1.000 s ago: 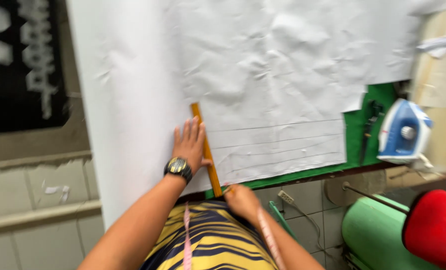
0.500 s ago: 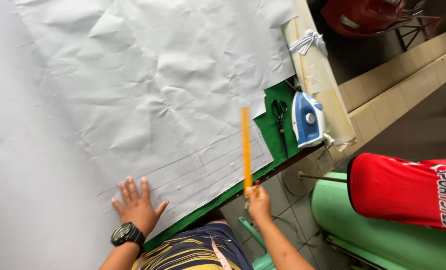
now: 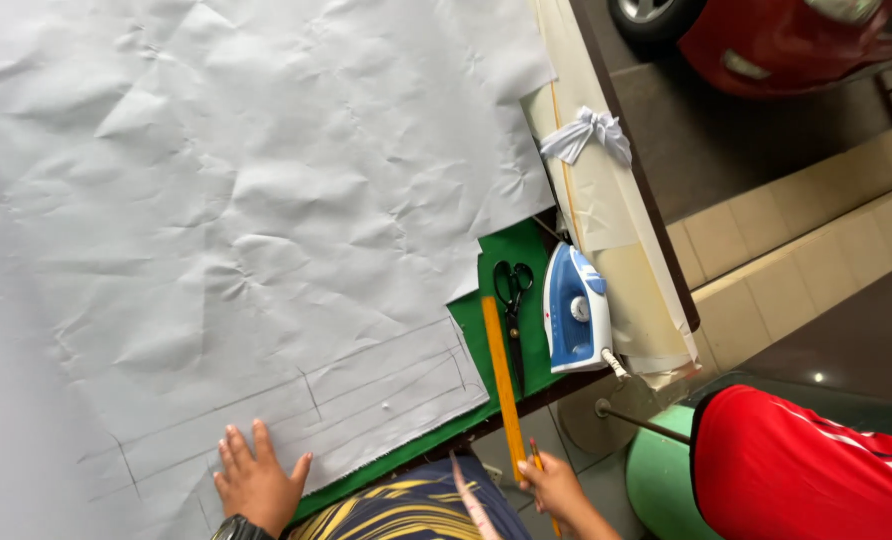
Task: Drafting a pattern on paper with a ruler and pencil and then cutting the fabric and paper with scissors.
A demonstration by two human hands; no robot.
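**Crumpled pattern paper, a wooden ruler lifted off to the right**

Across the table, a large sheet of white pattern paper (image 3: 246,200) covers most of the surface, creased and dimpled all over, with ruled pencil lines forming long boxes near its lower edge. Under it shows a green table cover (image 3: 511,265), flat and felt-like, bare only along the right and lower margins. At the table's right side lies a long cream roll of fabric (image 3: 606,215) tied with a white knotted strip. Beside that roll rests a blue and white electric iron (image 3: 574,310), smooth plastic, pointed toward the far end. Just left of the iron lie black scissors (image 3: 513,300), blades toward the near edge.

The left hand (image 3: 258,482) lies flat on the paper's lower edge, fingers spread and released, a dark watch at the wrist. The right hand (image 3: 554,487) is clenched around the near end of a long, narrow yellow wooden ruler (image 3: 502,385) together with a pencil; the ruler runs over the green cover, just beside the scissors.

Half a second ago the ruler lay partly over the paper's corner; it now lies clear of the paper.
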